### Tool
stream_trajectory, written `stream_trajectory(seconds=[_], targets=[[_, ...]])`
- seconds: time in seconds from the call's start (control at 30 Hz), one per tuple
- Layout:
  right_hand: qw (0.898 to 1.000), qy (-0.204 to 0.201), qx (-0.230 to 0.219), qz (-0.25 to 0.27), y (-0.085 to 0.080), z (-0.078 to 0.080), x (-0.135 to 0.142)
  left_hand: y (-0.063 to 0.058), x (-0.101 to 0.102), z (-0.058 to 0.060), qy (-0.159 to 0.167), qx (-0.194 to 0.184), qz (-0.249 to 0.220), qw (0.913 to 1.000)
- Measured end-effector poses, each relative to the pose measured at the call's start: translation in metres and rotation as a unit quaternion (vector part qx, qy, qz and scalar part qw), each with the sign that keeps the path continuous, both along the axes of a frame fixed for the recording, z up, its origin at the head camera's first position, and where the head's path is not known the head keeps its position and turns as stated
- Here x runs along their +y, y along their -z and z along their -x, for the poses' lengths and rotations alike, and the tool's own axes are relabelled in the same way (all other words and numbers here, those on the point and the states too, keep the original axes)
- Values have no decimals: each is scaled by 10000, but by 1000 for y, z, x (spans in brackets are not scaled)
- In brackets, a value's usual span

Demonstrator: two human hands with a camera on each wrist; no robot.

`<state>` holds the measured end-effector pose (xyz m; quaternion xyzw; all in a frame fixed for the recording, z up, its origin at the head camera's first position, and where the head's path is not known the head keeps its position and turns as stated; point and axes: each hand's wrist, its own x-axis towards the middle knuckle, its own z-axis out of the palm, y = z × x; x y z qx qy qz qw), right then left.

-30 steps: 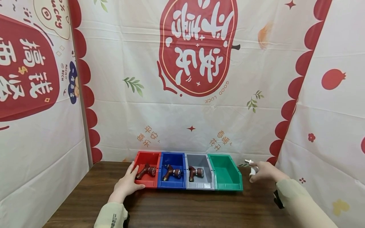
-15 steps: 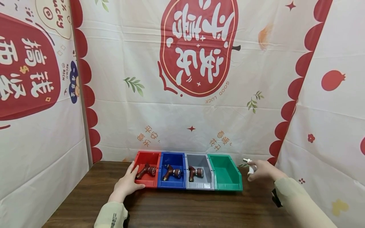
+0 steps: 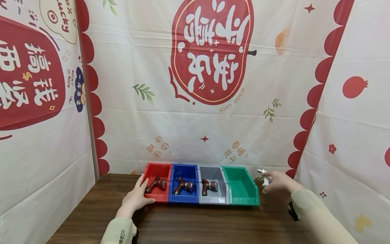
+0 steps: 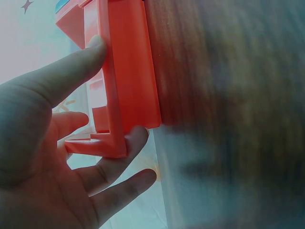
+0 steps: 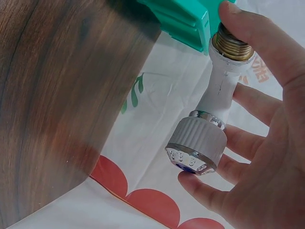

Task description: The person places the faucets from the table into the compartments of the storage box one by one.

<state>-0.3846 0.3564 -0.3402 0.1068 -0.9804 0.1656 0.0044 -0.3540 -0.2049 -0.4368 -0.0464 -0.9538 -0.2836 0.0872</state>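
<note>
My left hand holds the red bin at its left end, the thumb at the front edge and the fingers along the side wall. In the left wrist view the thumb presses on the rim of the red bin. Off the right side of the green bin, my right hand grips a white tap. The right wrist view shows the white tap with its brass threaded end at the thumb and its ribbed knob toward the little finger.
Brown taps lie in the red bin, the blue bin and the grey bin: one tap, another tap and a third tap. The joined bins stand on a wooden table, near a printed cloth behind.
My right hand has shifted a little to the left with the white tap, closer to the green bin. The left hand keeps its place on the red bin.
</note>
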Motion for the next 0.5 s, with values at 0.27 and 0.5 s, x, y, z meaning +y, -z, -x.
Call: stream_trajectory(seconds=[0.27,0.5], targets=[[10000,-77,43,-30,-5,-3,-7,0,-1,-1,35,78,13,10000],[9998,-157,105,-11,-6,-4,-11,-1,-1,-1,32,82,20,10000]])
